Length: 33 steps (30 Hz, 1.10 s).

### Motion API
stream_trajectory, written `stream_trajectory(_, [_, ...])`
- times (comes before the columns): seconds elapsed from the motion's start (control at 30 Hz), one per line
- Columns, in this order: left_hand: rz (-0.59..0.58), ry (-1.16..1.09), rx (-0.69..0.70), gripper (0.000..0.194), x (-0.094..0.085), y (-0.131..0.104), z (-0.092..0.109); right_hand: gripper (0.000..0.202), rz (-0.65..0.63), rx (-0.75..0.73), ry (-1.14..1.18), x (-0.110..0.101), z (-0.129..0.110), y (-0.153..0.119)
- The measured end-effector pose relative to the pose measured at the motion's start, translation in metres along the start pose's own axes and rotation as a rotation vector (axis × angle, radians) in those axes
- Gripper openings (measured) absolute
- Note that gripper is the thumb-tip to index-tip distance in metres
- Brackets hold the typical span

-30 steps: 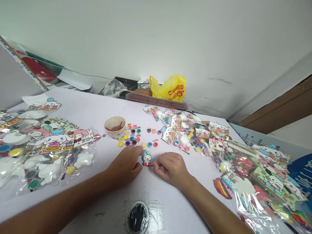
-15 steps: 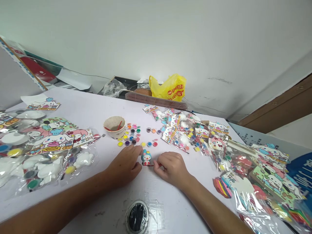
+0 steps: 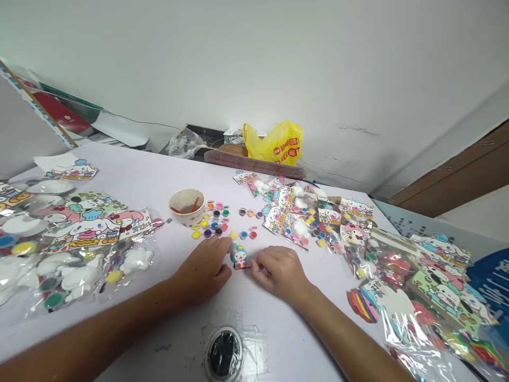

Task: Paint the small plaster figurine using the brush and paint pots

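A small painted figurine (image 3: 239,257), blue, white and red, stands on the white table between my hands. My left hand (image 3: 207,268) is closed around the figurine's left side, with its fingertips at the figurine's head. On the other side, my right hand (image 3: 278,270) is curled in a pinch. A thin red brush (image 3: 248,267) runs from its fingers to the base of the figurine. Behind my hands sit small paint pots (image 3: 243,235) in several colours and a paper cup (image 3: 186,206) with murky water and red sticks.
Bagged white figures and cartoon cards (image 3: 87,233) cover the left of the table. More packets (image 3: 433,297) lie on the right and at the back right. A round black object (image 3: 225,354) is near the front edge. A yellow plastic bag (image 3: 274,143) stands behind the table.
The figurine has tilted or turned slightly between my hands. My right hand has shifted very slightly. My left hand stays in nearly the same place.
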<state>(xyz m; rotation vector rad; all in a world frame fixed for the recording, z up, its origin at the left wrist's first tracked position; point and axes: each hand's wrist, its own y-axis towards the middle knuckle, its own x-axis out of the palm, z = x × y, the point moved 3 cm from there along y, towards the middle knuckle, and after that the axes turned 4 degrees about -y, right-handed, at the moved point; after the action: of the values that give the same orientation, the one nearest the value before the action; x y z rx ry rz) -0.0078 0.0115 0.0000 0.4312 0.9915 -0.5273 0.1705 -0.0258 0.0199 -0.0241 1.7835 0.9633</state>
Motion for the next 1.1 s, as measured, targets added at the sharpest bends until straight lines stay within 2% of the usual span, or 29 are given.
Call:
stream_trajectory(0.23, [0.005, 0.008, 0.013, 0.023, 0.0019, 0.0, -0.0006, 0.034, 0.048, 0.051, 0.012, -0.0035, 0.0051, 0.0014])
stream_trajectory(1.1, [0.003, -0.009, 0.014, 0.024, 0.0022, -0.0008, -0.002, 0.031, 0.055, 0.108, 0.101, -0.0009, 0.0079, 0.0004])
